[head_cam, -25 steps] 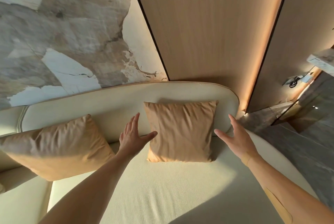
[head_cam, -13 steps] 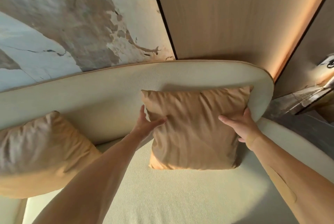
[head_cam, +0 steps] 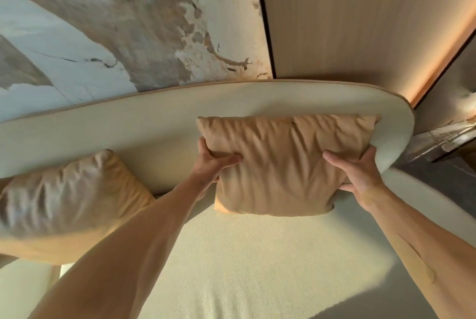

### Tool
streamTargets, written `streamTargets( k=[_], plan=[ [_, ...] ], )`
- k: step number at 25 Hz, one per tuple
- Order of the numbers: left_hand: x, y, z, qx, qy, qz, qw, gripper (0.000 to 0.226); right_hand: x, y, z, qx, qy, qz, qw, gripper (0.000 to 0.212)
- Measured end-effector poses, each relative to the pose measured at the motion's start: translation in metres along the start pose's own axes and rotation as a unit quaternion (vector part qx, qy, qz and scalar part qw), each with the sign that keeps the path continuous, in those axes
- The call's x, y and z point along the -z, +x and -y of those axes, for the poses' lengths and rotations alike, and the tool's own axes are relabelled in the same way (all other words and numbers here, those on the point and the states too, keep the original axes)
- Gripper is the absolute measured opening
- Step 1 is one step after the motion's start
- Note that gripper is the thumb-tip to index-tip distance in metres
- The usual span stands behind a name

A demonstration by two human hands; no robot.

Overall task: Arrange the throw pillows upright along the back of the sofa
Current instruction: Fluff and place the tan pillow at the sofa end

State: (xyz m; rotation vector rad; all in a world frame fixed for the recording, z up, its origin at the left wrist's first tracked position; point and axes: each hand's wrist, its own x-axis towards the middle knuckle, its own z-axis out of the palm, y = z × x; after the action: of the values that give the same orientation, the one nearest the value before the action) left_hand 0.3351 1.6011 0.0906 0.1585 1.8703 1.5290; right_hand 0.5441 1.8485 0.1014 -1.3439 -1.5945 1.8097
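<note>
A tan throw pillow (head_cam: 283,164) stands upright against the cream backrest (head_cam: 154,122) of the sofa, near its right end. My left hand (head_cam: 213,164) grips the pillow's left edge, thumb on the front. My right hand (head_cam: 360,174) grips its right edge, fingers pressed into the fabric. A second tan pillow (head_cam: 64,202) leans against the backrest at the left, tilted, partly cut off by the frame edge and touched by neither hand.
The cream seat cushion (head_cam: 257,267) spreads in front of me. Behind the sofa are a marble-patterned wall panel (head_cam: 116,22) and a wooden panel (head_cam: 360,17) with a lit strip. Dark floor (head_cam: 443,184) lies past the sofa's right end.
Both hands went from open in front of the pillow to gripping its two sides. My view has moved closer to the backrest.
</note>
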Motion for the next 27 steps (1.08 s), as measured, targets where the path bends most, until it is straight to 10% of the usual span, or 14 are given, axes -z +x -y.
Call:
streamTargets(
  k=[27],
  plan=[
    [-0.064, 0.013, -0.001, -0.001, 0.087, 0.070, 0.994, 0.091, 0.069, 0.034, -0.009, -0.015, -0.081, -0.038, 0.996, 0.081]
  ],
)
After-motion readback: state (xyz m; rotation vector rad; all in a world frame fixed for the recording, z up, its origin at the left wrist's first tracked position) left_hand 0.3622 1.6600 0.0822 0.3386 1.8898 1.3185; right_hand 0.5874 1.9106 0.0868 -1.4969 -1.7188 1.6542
